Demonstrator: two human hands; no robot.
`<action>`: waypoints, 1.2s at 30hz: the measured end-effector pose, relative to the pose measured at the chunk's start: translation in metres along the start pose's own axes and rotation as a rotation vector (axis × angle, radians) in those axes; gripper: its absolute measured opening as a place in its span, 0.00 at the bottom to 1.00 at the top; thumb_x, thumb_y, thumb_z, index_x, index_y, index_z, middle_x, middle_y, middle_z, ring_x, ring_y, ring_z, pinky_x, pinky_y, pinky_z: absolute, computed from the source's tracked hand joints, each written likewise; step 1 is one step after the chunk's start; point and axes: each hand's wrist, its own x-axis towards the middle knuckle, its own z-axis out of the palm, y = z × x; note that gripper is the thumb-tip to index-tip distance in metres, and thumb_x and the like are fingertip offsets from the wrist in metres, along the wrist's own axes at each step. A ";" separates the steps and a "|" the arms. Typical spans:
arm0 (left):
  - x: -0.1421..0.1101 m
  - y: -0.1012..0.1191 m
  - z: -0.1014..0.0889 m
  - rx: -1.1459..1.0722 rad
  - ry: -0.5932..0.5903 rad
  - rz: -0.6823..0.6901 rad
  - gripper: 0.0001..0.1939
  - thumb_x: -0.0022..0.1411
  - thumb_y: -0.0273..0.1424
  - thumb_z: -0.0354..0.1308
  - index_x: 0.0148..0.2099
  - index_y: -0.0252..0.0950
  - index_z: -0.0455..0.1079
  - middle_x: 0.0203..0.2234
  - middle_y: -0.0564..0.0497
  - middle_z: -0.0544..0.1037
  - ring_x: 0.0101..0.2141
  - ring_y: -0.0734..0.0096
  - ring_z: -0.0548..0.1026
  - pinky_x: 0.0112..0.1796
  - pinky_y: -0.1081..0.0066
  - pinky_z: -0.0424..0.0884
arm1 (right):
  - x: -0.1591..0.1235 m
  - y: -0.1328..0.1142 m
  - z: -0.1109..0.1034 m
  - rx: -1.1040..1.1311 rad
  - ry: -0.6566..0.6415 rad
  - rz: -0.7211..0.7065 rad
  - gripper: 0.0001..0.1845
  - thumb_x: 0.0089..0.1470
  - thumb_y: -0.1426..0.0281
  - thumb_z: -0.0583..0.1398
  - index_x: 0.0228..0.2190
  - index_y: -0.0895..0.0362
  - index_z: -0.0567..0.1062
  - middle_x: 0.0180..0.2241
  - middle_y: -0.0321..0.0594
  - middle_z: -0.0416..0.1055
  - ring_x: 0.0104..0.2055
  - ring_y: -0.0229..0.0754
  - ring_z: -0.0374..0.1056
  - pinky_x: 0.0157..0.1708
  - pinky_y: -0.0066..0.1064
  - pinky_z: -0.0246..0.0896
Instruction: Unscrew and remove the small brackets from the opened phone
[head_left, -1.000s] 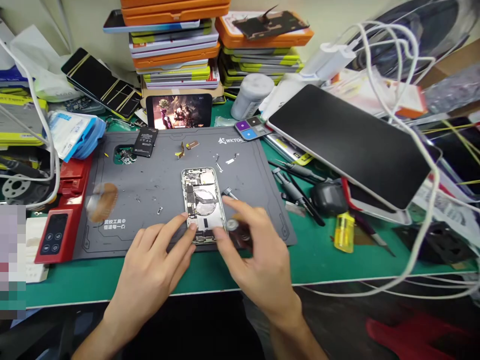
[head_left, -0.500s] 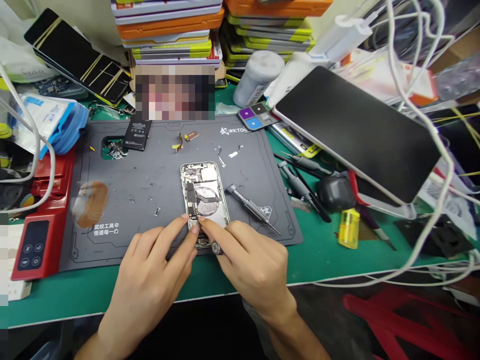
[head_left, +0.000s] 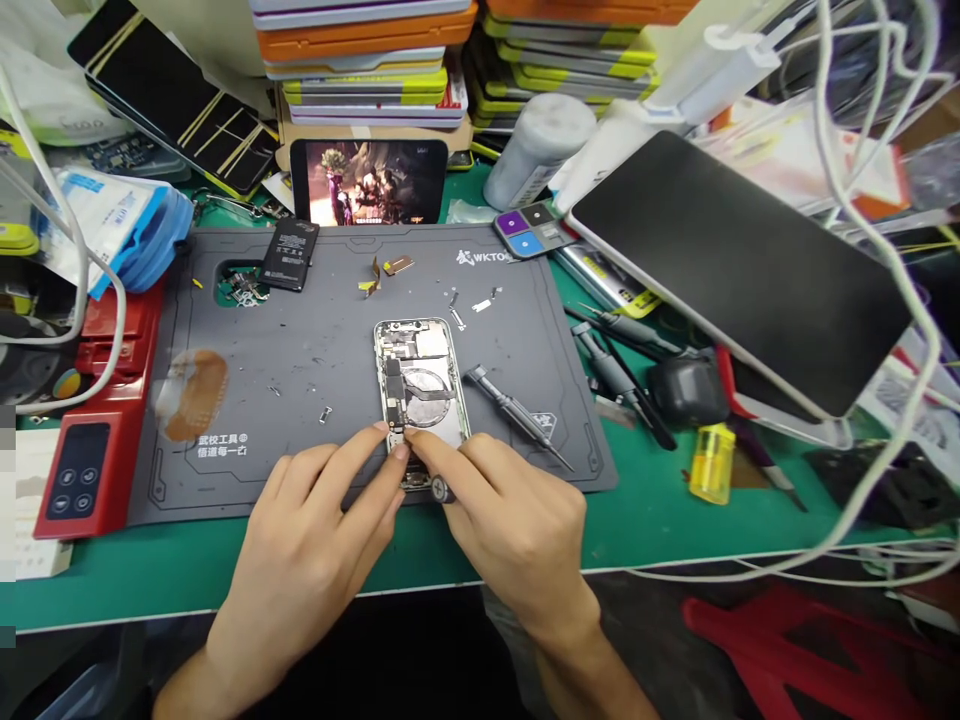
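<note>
An opened smartphone lies on the grey work mat, its boards, dark flex part and round coil exposed. Closed at its lower left edge, my left hand presses index finger and thumb to the frame and inner parts. My right hand is curled around a screwdriver, only its round end with a cross mark showing below the fingers. The right index fingertip meets the left thumb over the phone's lower interior. What lies under these fingertips is hidden. A second screwdriver rests just right of the phone.
A battery, flex pieces and small metal bits lie on the mat. Behind stands a phone playing video. A large dark tablet-like panel, cables and tools crowd the right; a red device sits left.
The camera view has shifted slightly, so the scene sits a little further right and higher. Both hands keep nearly the same pose at the phone.
</note>
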 end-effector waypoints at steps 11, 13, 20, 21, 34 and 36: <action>0.001 0.001 0.000 -0.007 0.008 -0.006 0.17 0.75 0.24 0.62 0.64 0.31 0.74 0.61 0.42 0.81 0.46 0.57 0.75 0.45 0.55 0.77 | 0.000 0.000 0.001 0.001 -0.004 -0.003 0.16 0.71 0.81 0.56 0.48 0.57 0.83 0.23 0.31 0.70 0.24 0.37 0.61 0.24 0.34 0.52; 0.001 0.001 0.000 -0.005 0.005 -0.010 0.17 0.75 0.24 0.62 0.64 0.31 0.74 0.62 0.42 0.81 0.46 0.57 0.76 0.45 0.55 0.77 | 0.001 0.001 0.001 -0.004 -0.002 -0.006 0.16 0.72 0.81 0.56 0.47 0.57 0.83 0.23 0.31 0.69 0.24 0.37 0.61 0.24 0.34 0.52; 0.000 0.001 0.000 -0.003 -0.001 -0.013 0.16 0.77 0.25 0.60 0.64 0.33 0.74 0.61 0.42 0.82 0.47 0.57 0.76 0.44 0.56 0.77 | 0.001 0.001 0.001 -0.003 -0.020 -0.031 0.14 0.71 0.81 0.58 0.46 0.59 0.84 0.24 0.32 0.70 0.25 0.38 0.60 0.24 0.35 0.51; 0.000 0.001 0.000 -0.004 0.000 -0.014 0.16 0.77 0.25 0.60 0.64 0.33 0.74 0.61 0.42 0.82 0.47 0.58 0.76 0.44 0.56 0.77 | 0.002 0.001 0.001 0.001 -0.024 -0.033 0.14 0.71 0.82 0.58 0.46 0.59 0.84 0.24 0.32 0.70 0.25 0.38 0.60 0.24 0.35 0.51; 0.000 0.001 0.001 0.003 0.033 0.000 0.16 0.75 0.24 0.62 0.62 0.31 0.76 0.60 0.42 0.82 0.46 0.56 0.76 0.45 0.56 0.76 | 0.000 -0.001 0.000 0.017 0.003 -0.009 0.17 0.72 0.82 0.56 0.46 0.59 0.85 0.23 0.33 0.68 0.25 0.39 0.58 0.24 0.34 0.51; 0.000 0.001 0.001 0.004 0.031 0.001 0.16 0.75 0.23 0.63 0.62 0.30 0.76 0.61 0.41 0.82 0.46 0.56 0.76 0.45 0.55 0.76 | 0.000 0.000 0.001 0.009 -0.010 -0.017 0.17 0.71 0.83 0.56 0.46 0.60 0.85 0.23 0.33 0.68 0.25 0.39 0.59 0.24 0.35 0.51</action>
